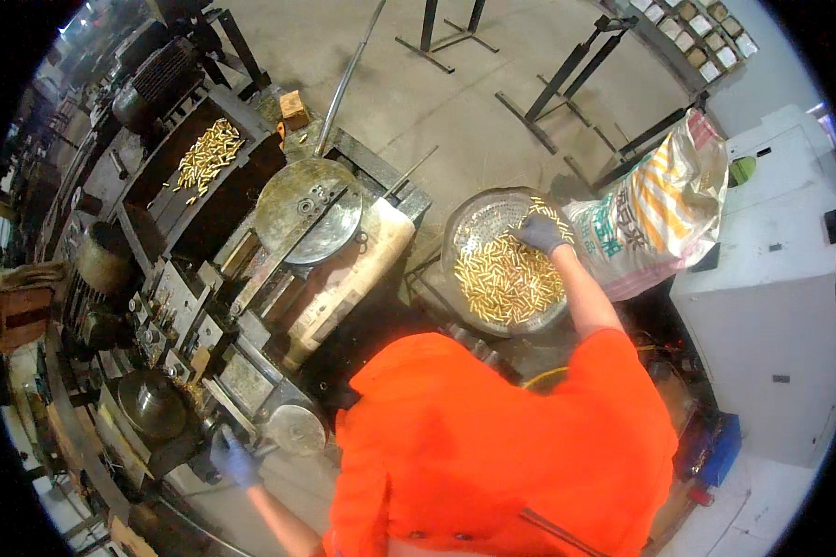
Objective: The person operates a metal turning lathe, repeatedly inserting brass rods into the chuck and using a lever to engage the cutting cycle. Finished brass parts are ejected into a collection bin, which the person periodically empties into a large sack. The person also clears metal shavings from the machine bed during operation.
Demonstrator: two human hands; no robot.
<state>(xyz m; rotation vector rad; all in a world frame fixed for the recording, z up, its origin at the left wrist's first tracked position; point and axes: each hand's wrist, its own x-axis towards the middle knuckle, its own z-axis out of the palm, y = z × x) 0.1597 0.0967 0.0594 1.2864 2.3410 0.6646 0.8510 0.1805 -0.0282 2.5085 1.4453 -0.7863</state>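
Observation:
My right hand [541,232], in a dark grey-blue glove, reaches into a round perforated metal basin [466,223] holding several small brass cylinders [506,283]. Its fingers are closed over a few of the brass pieces at the far right side of the basin. My left hand [233,459], in a blue glove, rests low on the left against a dark part of a grimy machine [186,306], beside a round metal disc [296,429]. My orange shirt fills the lower middle of the view.
A dark hopper [209,153] with more brass pieces sits at the machine's upper left, with a round metal plate [306,209] beside it. A filled printed sack [655,213] leans right of the basin. A white cabinet [771,297] stands at right. Metal stands are on the concrete floor.

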